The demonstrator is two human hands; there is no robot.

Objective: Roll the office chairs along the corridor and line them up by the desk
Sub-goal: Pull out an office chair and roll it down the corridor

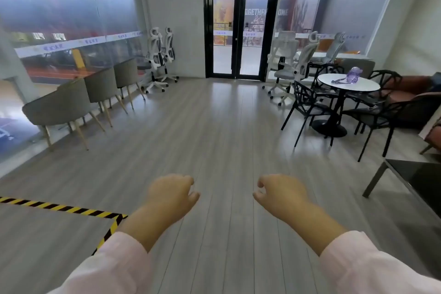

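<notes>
we hold nothing, left hand [170, 192] and right hand [281, 192] loosely curled; chairs [157, 59] at upper left and upper right [284, 64] remain unmoved.

Left pair of office chairs [157, 57] — white frames, grey mesh backs, headrests, castor bases — upright, side by side at far left. Right group of office chairs [286, 62] — three, same type, upright, clustered unevenly at far right, two nearest close together, third just beside white desk [355, 56]. No straight row.
</notes>
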